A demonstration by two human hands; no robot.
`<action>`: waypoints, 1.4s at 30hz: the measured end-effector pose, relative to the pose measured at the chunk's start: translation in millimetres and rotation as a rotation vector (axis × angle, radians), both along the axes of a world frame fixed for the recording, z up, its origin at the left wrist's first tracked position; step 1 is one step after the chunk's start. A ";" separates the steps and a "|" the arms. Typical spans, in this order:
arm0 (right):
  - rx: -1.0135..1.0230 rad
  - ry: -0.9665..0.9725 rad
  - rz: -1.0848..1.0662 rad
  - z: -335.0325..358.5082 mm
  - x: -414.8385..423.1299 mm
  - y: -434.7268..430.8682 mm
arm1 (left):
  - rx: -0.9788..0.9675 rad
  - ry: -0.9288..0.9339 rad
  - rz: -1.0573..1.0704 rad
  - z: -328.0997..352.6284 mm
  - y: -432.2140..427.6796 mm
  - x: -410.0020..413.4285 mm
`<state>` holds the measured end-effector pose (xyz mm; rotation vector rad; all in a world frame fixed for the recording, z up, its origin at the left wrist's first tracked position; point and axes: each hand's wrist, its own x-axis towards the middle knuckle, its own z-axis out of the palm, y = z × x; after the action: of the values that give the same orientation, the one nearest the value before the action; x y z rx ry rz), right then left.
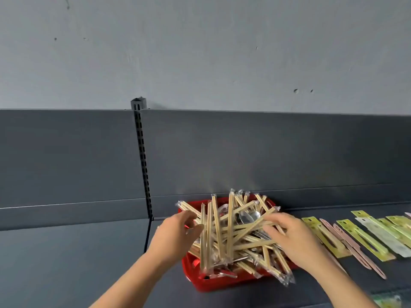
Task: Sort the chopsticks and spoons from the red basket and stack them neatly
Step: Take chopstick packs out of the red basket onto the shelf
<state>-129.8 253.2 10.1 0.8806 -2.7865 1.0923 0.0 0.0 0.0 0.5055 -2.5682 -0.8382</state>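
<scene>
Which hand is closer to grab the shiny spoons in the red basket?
The right hand. Its fingertips rest on the wrapped chopsticks just beside the metal spoons. The left hand is over at the red basket left edge, with many chopsticks between.
</scene>
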 end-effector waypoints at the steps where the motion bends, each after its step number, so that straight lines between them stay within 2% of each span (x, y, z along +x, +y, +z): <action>1: 0.079 0.028 0.053 -2.9 -11.1 -6.9 | -0.046 -0.094 -0.003 -3.4 2.6 -15.2; 3: 0.214 0.036 0.121 -9.8 -32.2 -18.5 | -0.134 -0.246 0.028 -10.8 6.3 -37.9; 6: 0.324 -0.013 0.197 -21.2 -56.1 -28.4 | -0.104 -0.375 0.059 -19.9 10.1 -54.9; 9: 0.384 -0.019 0.246 -30.7 -76.9 -28.8 | -0.100 -0.430 0.101 -30.5 6.4 -67.6; 13: 0.400 -0.021 0.279 -38.4 -92.8 -27.9 | 0.049 -0.480 0.123 -36.2 2.8 -79.8; 15: 0.381 -0.032 0.288 -40.0 -98.7 -25.7 | 0.105 -0.478 0.112 -36.9 0.7 -84.4; 18: 0.362 -0.039 0.286 -39.6 -107.2 -19.8 | 0.154 -0.379 0.142 -37.3 0.9 -92.0; 21: 0.350 -0.038 0.279 -38.8 -113.6 -14.3 | 0.104 -0.333 0.165 -34.8 10.7 -101.3; 24: 0.340 -0.088 0.296 -39.9 -113.9 -13.1 | 0.017 -0.376 0.160 -32.4 22.1 -109.9; 29: 0.337 -0.174 0.336 -39.4 -112.9 -13.1 | 0.053 -0.480 0.149 -28.9 26.1 -116.6; 33: 0.325 -0.193 0.356 -35.6 -114.1 -14.1 | 0.176 -0.400 0.199 -26.4 24.4 -116.1; 36: 0.311 -0.188 0.374 -31.8 -114.2 -14.8 | 0.164 -0.354 0.197 -26.0 32.0 -119.8; 40: 0.329 -0.189 0.382 -33.6 -110.9 -15.8 | 0.109 -0.448 0.150 -29.4 44.6 -124.4; 42: 0.342 -0.204 0.385 -34.6 -109.0 -13.2 | 0.141 -0.442 0.111 -29.8 43.0 -124.5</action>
<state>-238.8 240.0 -24.5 1.4683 -3.1152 0.7791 -124.5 43.0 -29.8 0.9615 -2.8482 -0.9599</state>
